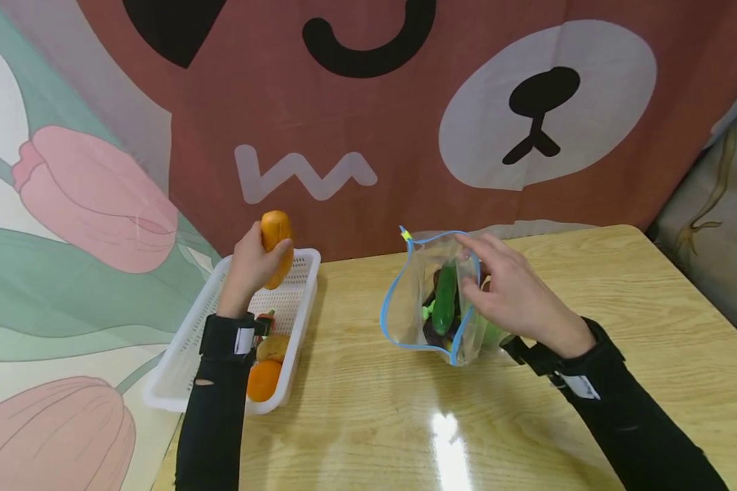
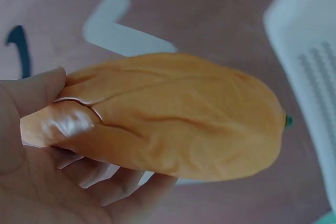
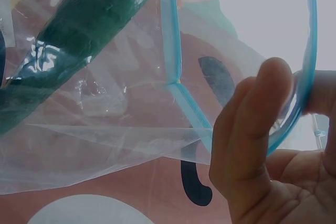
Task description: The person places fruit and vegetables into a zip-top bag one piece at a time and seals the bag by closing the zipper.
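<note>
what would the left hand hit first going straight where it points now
Likely the reddish-brown bear-print backdrop, met first by the papaya-like fruit in the hand; depth is unclear.

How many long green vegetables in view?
1: the long, glossy green vegetable inside the clear, blue-edged plastic bag the right hand grips; others may be hidden beneath.

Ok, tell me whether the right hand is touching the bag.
Touching. The right wrist view shows the right hand pinching the blue rim of the bag, with fingers either side of it.
</note>
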Demonstrator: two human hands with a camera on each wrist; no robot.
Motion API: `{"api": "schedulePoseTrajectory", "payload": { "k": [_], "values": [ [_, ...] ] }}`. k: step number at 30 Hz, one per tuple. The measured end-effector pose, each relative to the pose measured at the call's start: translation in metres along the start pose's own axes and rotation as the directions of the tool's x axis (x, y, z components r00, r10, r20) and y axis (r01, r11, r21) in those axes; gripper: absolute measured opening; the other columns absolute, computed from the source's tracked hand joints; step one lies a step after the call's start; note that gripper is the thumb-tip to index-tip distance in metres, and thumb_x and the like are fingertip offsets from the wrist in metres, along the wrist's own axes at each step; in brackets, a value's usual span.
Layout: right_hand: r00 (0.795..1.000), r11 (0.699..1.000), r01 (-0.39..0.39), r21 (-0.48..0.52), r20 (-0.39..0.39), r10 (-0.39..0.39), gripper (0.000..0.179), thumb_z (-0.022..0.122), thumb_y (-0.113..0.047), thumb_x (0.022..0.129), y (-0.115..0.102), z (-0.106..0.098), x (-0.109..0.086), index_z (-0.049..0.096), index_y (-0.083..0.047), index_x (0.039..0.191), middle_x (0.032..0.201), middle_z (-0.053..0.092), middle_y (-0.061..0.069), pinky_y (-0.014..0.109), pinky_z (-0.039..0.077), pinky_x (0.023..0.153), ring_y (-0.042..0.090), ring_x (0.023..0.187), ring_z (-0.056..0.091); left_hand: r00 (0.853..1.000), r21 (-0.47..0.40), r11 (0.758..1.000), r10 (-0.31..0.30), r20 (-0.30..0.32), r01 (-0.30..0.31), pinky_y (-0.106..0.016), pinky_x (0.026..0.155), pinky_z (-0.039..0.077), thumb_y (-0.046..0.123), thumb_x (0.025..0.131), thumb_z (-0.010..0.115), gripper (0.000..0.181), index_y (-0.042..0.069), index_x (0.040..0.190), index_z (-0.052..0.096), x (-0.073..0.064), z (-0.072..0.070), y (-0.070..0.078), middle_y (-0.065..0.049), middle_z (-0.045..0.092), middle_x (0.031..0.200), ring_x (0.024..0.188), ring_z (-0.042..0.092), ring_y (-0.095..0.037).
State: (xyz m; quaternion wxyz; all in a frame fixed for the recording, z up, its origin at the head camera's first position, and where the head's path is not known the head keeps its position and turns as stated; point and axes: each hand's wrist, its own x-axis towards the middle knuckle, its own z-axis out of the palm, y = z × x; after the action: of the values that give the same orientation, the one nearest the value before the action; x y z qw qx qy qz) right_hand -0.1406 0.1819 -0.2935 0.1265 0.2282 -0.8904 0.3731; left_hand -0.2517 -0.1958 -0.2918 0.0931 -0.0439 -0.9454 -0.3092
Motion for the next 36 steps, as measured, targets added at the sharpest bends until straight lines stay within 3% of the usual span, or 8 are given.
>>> {"api": "schedulePoseTrajectory", "payload": {
  "k": [11,15,18,24,27,33,36],
  "values": [
    [1.0,1.0,0.002,-0.009,-0.002,-0.002,0.057,0.052,0.002,0.084,-0.001,0.0,0.001,0.04,0.001,0.14,0.113,0.048,0.008,0.025,0.037,0.048,0.014,0.062,0.043,0.989,-0.099,0.984,0.145,-0.01,-0.146,-0.044,0.079,0.05,0.039,0.092,0.06,0.049,0.005,0.124,0.043,-0.023,-0.012,0.047,-0.015,0.056,0.107,0.091,0.057,-0.029],
    [1.0,1.0,0.003,-0.011,-0.002,-0.003,0.058,0.052,0.002,0.084,-0.001,0.001,0.002,0.04,0.001,0.14,0.114,0.049,0.008,0.025,0.037,0.047,0.014,0.062,0.044,0.979,-0.185,0.962,0.201,-0.017,-0.201,-0.044,0.08,0.052,0.034,0.091,0.063,0.048,0.006,0.126,0.044,-0.033,-0.013,0.063,-0.013,0.057,0.11,0.096,0.06,-0.027],
    [1.0,1.0,0.001,-0.009,-0.002,-0.001,0.058,0.052,0.001,0.083,-0.002,0.0,0.002,0.04,0.001,0.14,0.114,0.048,0.008,0.025,0.037,0.048,0.014,0.064,0.044,0.961,-0.266,0.925,0.274,-0.026,-0.271,-0.042,0.078,0.053,0.03,0.091,0.064,0.049,0.007,0.129,0.044,-0.041,-0.014,0.079,-0.012,0.058,0.111,0.097,0.061,-0.025],
    [1.0,1.0,-0.002,-0.001,0.006,0.002,0.059,0.051,0.001,0.083,-0.002,-0.001,0.003,0.04,0.001,0.141,0.117,0.048,0.008,0.025,0.036,0.047,0.014,0.06,0.044,0.911,-0.376,0.839,0.41,-0.038,-0.394,-0.034,0.072,0.054,0.02,0.092,0.064,0.043,0.005,0.127,0.045,-0.054,-0.012,0.109,-0.009,0.06,0.106,0.088,0.064,-0.02],
    [1.0,1.0,-0.008,0.008,0.016,0.008,0.06,0.05,0.002,0.082,-0.003,-0.002,0.003,0.039,0.0,0.141,0.117,0.048,0.008,0.025,0.035,0.046,0.015,0.058,0.043,0.889,-0.42,0.798,0.455,-0.048,-0.431,-0.034,0.071,0.053,0.014,0.091,0.065,0.04,0.004,0.124,0.047,-0.059,-0.008,0.12,-0.009,0.06,0.103,0.085,0.063,-0.018],
    [1.0,1.0,-0.015,0.01,0.027,0.015,0.062,0.049,0.004,0.081,-0.004,-0.003,0.003,0.038,-0.001,0.142,0.115,0.047,0.008,0.025,0.033,0.046,0.015,0.059,0.041,0.843,-0.523,0.706,0.535,-0.049,-0.478,-0.035,0.079,0.053,0.004,0.089,0.064,0.04,-0.002,0.125,0.045,-0.068,0.004,0.138,-0.012,0.058,0.107,0.094,0.061,-0.02],
    [1.0,1.0,-0.008,-0.001,0.02,0.008,0.062,0.05,0.004,0.081,-0.004,-0.003,0.004,0.038,0.0,0.142,0.112,0.048,0.008,0.026,0.033,0.047,0.015,0.059,0.041,0.814,-0.569,0.654,0.58,-0.047,-0.499,-0.033,0.078,0.053,-0.001,0.089,0.062,0.04,-0.005,0.124,0.043,-0.072,0.01,0.149,-0.015,0.056,0.109,0.095,0.061,-0.022]
  ]
}}
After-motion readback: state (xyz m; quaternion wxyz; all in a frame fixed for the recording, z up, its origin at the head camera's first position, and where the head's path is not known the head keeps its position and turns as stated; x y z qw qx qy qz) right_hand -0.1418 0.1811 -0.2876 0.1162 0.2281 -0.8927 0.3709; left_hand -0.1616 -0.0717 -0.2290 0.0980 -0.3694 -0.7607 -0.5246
